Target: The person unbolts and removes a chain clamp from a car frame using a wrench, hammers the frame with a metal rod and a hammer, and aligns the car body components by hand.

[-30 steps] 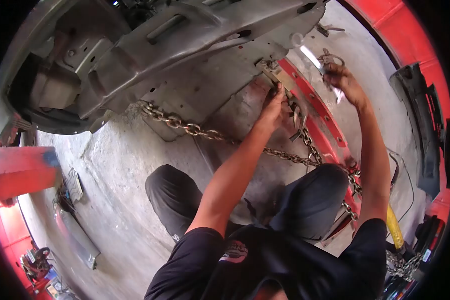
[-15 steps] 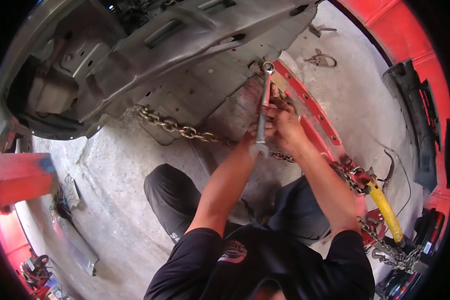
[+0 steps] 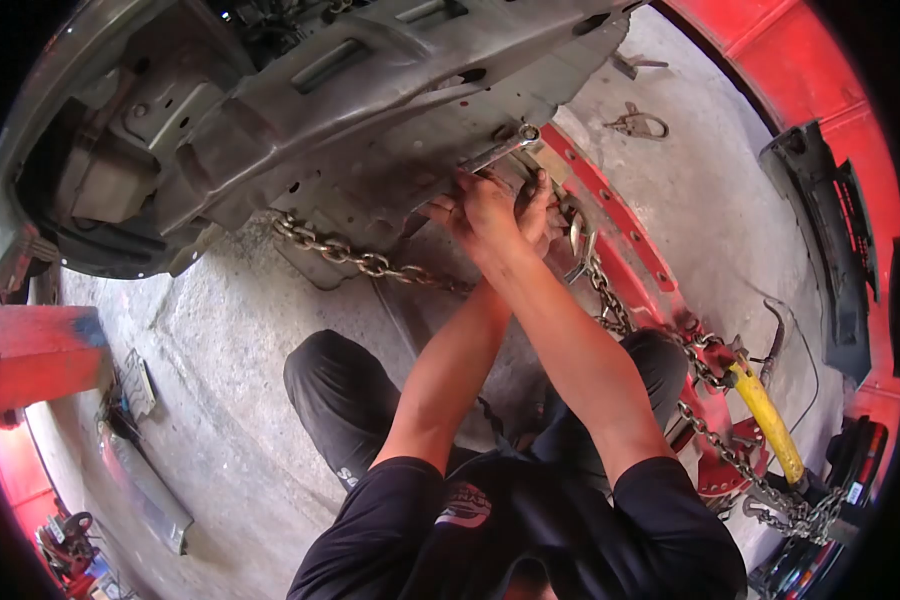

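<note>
My right hand (image 3: 485,210) is closed around the shaft of a steel combination wrench (image 3: 497,154). The wrench lies slanted along the car's underside, its ring end at a bolt on a metal clamp (image 3: 542,165). Crossing beneath my right forearm, my left hand (image 3: 536,208) has its fingers bent up against the clamp area; what they grip is hidden. Above both hands spans the grey car body panel (image 3: 340,130). A hook (image 3: 581,245) with a chain (image 3: 608,300) hangs just right of my left hand.
A red perforated beam (image 3: 625,225) runs along the right. Another heavy chain (image 3: 355,258) stretches from the car toward my arms. On the right are a yellow-handled tool (image 3: 770,425) and a black plastic trim piece (image 3: 820,240). A metal clamp tool (image 3: 638,122) lies on the floor.
The wrench has swung from nearly upright to slanting leftward under the panel. My right hand has moved left across my left arm, and the hook and chain now show.
</note>
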A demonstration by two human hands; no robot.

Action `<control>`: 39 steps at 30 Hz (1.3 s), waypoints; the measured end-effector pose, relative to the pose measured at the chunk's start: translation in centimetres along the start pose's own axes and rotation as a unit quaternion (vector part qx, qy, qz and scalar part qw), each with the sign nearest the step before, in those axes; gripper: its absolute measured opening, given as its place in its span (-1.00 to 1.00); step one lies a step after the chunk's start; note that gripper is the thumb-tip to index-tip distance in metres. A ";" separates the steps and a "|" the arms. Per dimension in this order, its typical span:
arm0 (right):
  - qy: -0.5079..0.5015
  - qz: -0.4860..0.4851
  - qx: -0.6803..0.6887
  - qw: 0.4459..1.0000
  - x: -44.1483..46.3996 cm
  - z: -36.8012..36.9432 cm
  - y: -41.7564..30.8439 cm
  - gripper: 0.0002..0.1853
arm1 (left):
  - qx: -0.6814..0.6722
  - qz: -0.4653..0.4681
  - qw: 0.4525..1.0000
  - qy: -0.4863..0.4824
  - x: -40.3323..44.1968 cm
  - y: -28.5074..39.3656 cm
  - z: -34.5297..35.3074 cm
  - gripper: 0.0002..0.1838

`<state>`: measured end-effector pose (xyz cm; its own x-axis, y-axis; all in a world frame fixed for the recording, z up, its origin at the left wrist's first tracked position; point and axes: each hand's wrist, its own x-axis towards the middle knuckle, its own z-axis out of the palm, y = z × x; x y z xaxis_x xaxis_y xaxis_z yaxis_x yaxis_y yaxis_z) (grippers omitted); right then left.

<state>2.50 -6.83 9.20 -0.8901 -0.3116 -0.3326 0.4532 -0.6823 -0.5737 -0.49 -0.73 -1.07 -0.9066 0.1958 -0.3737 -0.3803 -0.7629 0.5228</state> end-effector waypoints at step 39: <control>-0.033 -0.275 -0.867 0.415 14.4 -11.4 -20.9 -0.62 | -0.007 -0.028 0.999 -0.045 -0.2 0.1 -0.7 -0.29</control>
<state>-19.28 10.47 7.86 -0.8551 -0.4813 0.1928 -0.5169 0.8205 -0.2442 -0.24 -1.23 -1.51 -0.8972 0.2929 -0.3305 -0.4286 -0.7580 0.4917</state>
